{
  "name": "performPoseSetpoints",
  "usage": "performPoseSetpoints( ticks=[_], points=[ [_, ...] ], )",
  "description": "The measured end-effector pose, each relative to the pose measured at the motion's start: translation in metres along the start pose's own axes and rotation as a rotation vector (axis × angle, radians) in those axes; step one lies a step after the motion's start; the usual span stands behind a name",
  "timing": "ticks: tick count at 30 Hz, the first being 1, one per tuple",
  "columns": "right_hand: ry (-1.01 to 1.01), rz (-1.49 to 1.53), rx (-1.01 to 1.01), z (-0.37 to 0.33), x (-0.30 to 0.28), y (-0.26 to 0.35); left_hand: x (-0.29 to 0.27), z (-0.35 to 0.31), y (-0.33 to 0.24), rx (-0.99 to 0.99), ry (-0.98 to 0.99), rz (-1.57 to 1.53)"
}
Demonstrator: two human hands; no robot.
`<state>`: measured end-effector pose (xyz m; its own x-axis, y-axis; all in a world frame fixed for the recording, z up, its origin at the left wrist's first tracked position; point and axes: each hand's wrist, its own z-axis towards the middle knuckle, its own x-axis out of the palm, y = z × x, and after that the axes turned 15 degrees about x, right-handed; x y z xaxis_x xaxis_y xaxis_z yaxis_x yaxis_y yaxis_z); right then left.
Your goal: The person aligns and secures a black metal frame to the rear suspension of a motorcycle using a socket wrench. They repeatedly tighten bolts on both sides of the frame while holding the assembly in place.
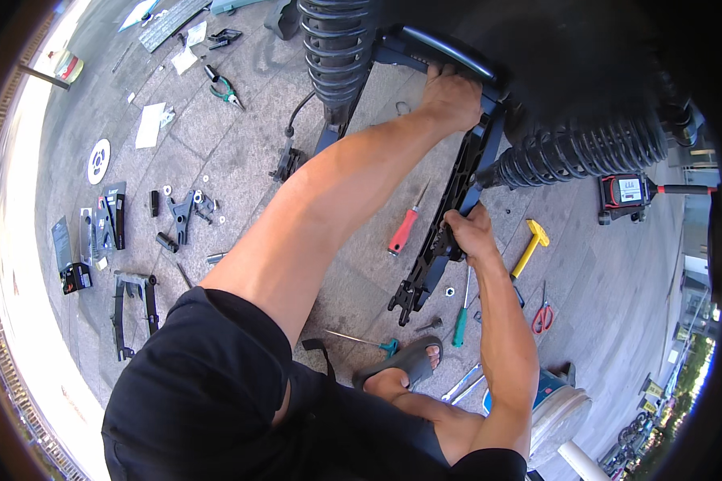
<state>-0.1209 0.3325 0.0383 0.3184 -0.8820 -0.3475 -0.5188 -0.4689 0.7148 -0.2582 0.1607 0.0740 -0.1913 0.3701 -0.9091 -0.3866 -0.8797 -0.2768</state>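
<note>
Paving (265, 112) lies under everything, its edges bent at the rim. Dark mass (569, 72) above and right of the black frame (461, 172): details lost in shadow, cut off by the upper edge. Frame is ahead of the person; left forearm (337, 180) hides part of its left side. Right spring (582, 152) sits right of the frame; left spring (335, 52), left of its top end, is cut off. Left hand (451, 96) curls against the frame's top, fingertips hidden, can't tell if gripping. Right hand (473, 232) closes around its right rail, fingers partly hidden. Boxy red-and-black device (624, 196), right of the frame: white label, dark print.
</note>
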Motion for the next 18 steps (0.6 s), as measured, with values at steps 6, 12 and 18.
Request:
performPoseSetpoints(
  ticks=[6, 12, 18],
  points=[
    [-0.064, -0.023, -0.039, 0.007, -0.002, -0.006, -0.011, 0.007, -0.006, -0.052, 0.055, -0.023],
    [-0.039, -0.101, -0.020, 0.014, -0.007, -0.009, -0.006, 0.011, 0.014, -0.151, -0.438, -0.123],
    [-0.071, -0.085, -0.038, 0.014, -0.005, -0.009, -0.015, -0.039, 0.016, 0.145, -0.687, -0.088]
  ],
)
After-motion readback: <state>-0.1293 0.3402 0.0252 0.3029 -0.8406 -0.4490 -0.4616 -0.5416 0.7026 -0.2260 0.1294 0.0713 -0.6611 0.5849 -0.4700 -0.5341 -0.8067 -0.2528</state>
